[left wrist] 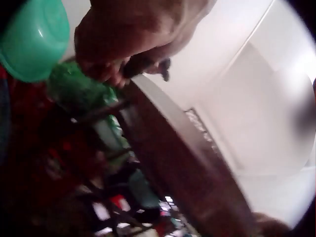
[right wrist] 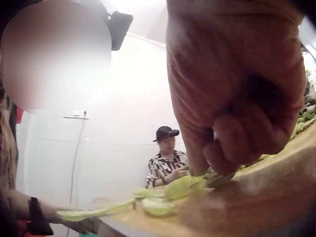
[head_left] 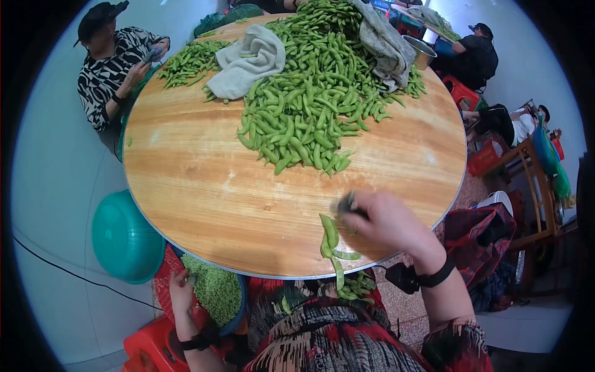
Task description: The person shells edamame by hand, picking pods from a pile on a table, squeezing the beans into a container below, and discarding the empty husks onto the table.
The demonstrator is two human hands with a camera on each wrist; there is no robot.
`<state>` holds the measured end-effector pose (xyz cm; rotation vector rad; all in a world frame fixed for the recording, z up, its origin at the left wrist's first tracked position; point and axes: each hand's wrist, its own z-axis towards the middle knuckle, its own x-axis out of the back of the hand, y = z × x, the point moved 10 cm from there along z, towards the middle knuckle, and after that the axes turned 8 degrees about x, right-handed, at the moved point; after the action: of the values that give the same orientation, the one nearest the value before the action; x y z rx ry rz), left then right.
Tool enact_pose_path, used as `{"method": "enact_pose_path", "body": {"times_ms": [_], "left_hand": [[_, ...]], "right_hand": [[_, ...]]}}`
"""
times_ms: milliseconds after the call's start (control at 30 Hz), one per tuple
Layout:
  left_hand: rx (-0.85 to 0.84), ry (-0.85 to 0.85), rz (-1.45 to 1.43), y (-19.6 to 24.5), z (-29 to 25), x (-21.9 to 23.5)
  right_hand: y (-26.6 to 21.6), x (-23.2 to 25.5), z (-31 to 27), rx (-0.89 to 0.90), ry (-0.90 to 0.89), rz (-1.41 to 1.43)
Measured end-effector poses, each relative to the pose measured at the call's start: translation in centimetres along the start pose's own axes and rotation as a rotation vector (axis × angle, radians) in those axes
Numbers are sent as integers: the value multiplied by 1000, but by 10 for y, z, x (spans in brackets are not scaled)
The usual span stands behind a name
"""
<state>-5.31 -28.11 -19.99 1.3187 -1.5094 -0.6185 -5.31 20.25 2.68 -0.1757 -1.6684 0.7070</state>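
My right hand (head_left: 393, 223), blurred, is over the near right of the table with its fingers curled and dark coverings at the fingertips. In the right wrist view its fingertips reach right down to green soybean pods (right wrist: 185, 186); I cannot tell whether it pinches one. Beside it in the head view, several loose pods (head_left: 331, 230) lie near the table edge, one hanging past it. My left hand (head_left: 181, 292) hovers at the left rim of a blue basin (head_left: 242, 304) full of shelled green beans (head_left: 214, 290). Its fingers are loosely bent, with nothing visible in them.
A big heap of pods (head_left: 304, 118) covers the far part of the round wooden table (head_left: 192, 167), with a pale cloth (head_left: 254, 59) and a patterned cloth (head_left: 387, 46) on it. A green basin (head_left: 124, 235) stands left. Another person (head_left: 118, 68) sits at the far left. Pods (head_left: 353, 288) rest on my lap.
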Motion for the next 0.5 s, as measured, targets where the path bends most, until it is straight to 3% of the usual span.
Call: {"method": "enact_pose_path", "body": {"times_ms": [67,100,133,200,233,300,367,400,467,500], "left_hand": [[-111,357,670,33,-27,13],[-254,465,681,41,-29,21],[-254,465,680,59,-35,16],[-419,498,93,113,-61,24],[-420,498,93,138,-72,15],[-236,67,-561,164,-82,-31],[-192,-85,-644,200,-107,-83],[-245,-319,-623,227,-124,-119],[-128,-636,-607,243,-143,-184],[-78,-768,-587,249,-156,-212]], "right_hand": [[19,38,8,-147,324,-39],[29,41,17,-149,322,-40],[37,42,29,-127,313,-150],[40,42,37,-103,311,-258],[35,37,40,-81,268,-334],[29,28,38,-57,217,-409],[6,15,27,133,183,33],[-5,14,20,134,180,35],[-13,-24,4,-139,-14,1038],[-25,-37,-1,-123,-54,1234]]}}
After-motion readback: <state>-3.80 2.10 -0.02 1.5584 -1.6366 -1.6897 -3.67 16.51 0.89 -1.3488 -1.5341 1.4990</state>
